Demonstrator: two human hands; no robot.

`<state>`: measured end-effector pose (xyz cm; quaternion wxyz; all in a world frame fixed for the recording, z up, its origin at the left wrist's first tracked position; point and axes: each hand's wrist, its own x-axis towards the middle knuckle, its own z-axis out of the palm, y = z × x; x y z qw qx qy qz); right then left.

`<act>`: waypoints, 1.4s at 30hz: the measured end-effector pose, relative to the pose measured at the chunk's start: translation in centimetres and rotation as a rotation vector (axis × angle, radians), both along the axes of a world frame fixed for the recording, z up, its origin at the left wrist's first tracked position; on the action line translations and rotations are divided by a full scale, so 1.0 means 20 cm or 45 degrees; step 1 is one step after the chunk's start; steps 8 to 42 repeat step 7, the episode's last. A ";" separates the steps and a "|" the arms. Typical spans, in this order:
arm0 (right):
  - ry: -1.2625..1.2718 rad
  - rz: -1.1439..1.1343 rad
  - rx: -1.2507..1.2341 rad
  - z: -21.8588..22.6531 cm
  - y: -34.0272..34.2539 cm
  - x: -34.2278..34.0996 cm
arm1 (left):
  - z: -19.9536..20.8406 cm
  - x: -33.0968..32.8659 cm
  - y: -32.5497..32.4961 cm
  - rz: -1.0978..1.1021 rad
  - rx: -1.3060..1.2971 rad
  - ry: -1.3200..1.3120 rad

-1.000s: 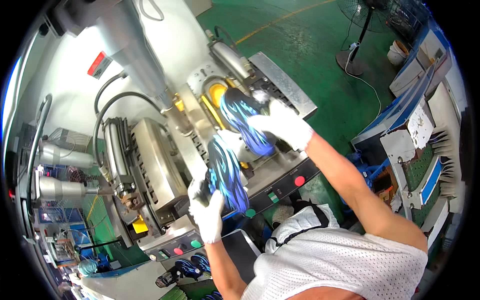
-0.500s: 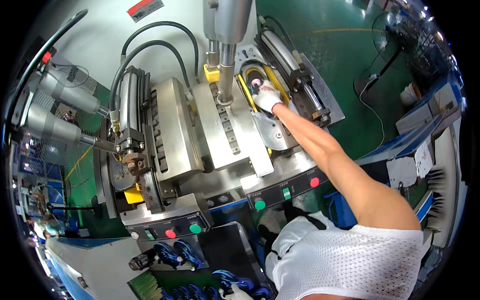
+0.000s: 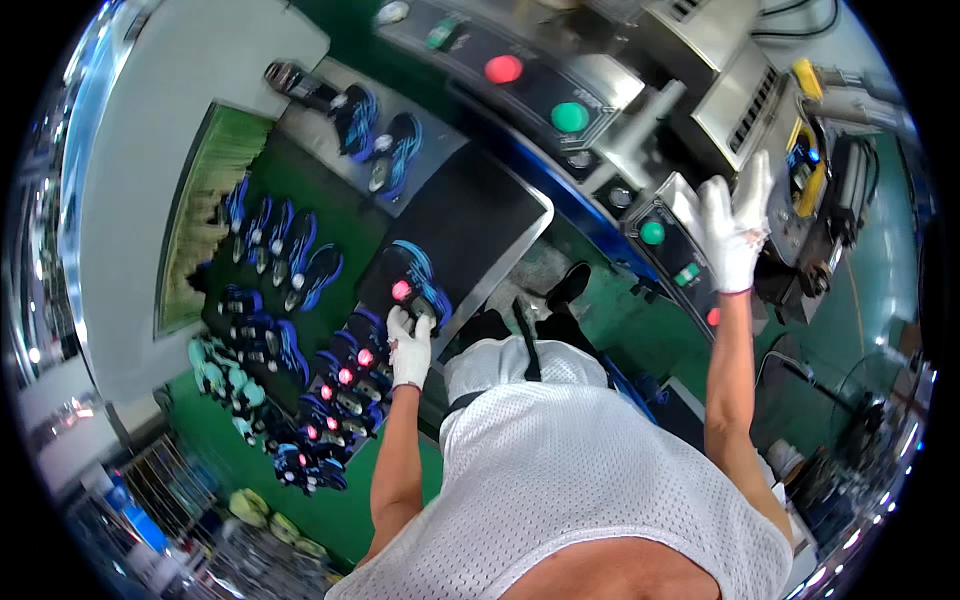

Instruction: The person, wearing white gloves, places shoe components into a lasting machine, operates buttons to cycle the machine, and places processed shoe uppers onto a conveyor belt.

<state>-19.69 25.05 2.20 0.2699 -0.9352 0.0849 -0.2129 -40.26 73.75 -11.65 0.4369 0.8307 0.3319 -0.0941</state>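
My left hand (image 3: 410,352), in a white glove, is at the heel end of a dark-and-blue sports shoe (image 3: 412,262) on the black belt. Its fingers are bent around the heel, which they partly hide. A round pink-red spot shows on that shoe. My right hand (image 3: 735,235), also gloved in white, hangs over the machine's control panel (image 3: 672,240) with its fingers spread and nothing in them. Beyond it, a shoe (image 3: 800,165) sits in the machine's yellow-sided holder (image 3: 815,190).
Several similar shoes (image 3: 285,250) stand in rows at left, beside a green brush-like strip (image 3: 215,215). Pale green shoes (image 3: 225,370) lie farther left. Another control panel (image 3: 500,75) with red and green buttons is at the top. A standing fan (image 3: 870,390) is at right.
My view has swung from the machine toward the shoes at left. My right hand has come off the shoe in the holder and spread open. My left hand shows fully now, at a shoe.
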 end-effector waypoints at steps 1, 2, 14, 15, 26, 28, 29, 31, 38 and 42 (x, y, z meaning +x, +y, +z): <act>0.098 0.162 -0.201 -0.20 0.11 -0.06 | -0.05 -0.09 0.07 0.020 -0.030 -0.092; 0.168 0.322 -0.391 -0.40 0.21 -0.11 | 0.00 -0.13 0.12 0.040 -0.036 -0.142; 0.795 0.279 -0.982 -0.49 0.39 -0.15 | 0.12 -0.41 0.39 0.277 0.059 -0.424; 0.795 0.279 -0.982 -0.49 0.39 -0.15 | 0.12 -0.41 0.39 0.277 0.059 -0.424; 0.795 0.279 -0.982 -0.49 0.39 -0.15 | 0.12 -0.41 0.39 0.277 0.059 -0.424; 0.795 0.279 -0.982 -0.49 0.39 -0.15 | 0.12 -0.41 0.39 0.277 0.059 -0.424; 0.795 0.279 -0.982 -0.49 0.39 -0.15 | 0.12 -0.41 0.39 0.277 0.059 -0.424; 0.795 0.279 -0.982 -0.49 0.39 -0.15 | 0.12 -0.41 0.39 0.277 0.059 -0.424; 0.795 0.279 -0.982 -0.49 0.39 -0.15 | 0.12 -0.41 0.39 0.277 0.059 -0.424; 0.795 0.279 -0.982 -0.49 0.39 -0.15 | 0.12 -0.41 0.39 0.277 0.059 -0.424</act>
